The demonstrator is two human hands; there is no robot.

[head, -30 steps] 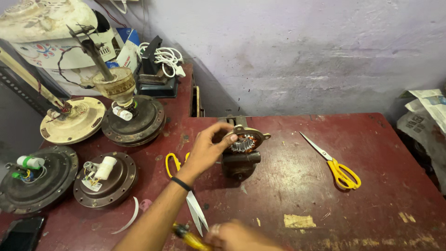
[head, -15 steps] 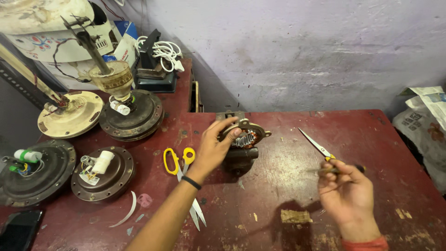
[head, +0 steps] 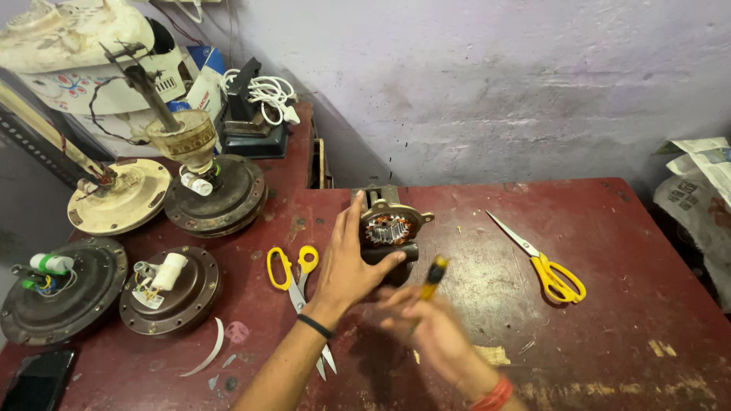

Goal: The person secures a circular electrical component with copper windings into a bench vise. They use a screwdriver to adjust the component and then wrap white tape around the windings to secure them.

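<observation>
The small motor (head: 390,232) stands near the back edge of the red worktop (head: 609,251). The left hand (head: 346,266) wraps its side, steadying it with the copper windings facing up. Just in front of the motor, the blurred right hand (head: 426,327) grips a yellow-handled screwdriver (head: 434,275), angled toward it.

A small repair workshop for fans: opened ceiling-fan motors (head: 215,199) crowd the left of a worn red workbench (head: 609,251), a copper-wound small motor (head: 390,228) sits mid-bench, yellow scissors (head: 544,262) lie right, before a scuffed purple wall (head: 495,84)
</observation>
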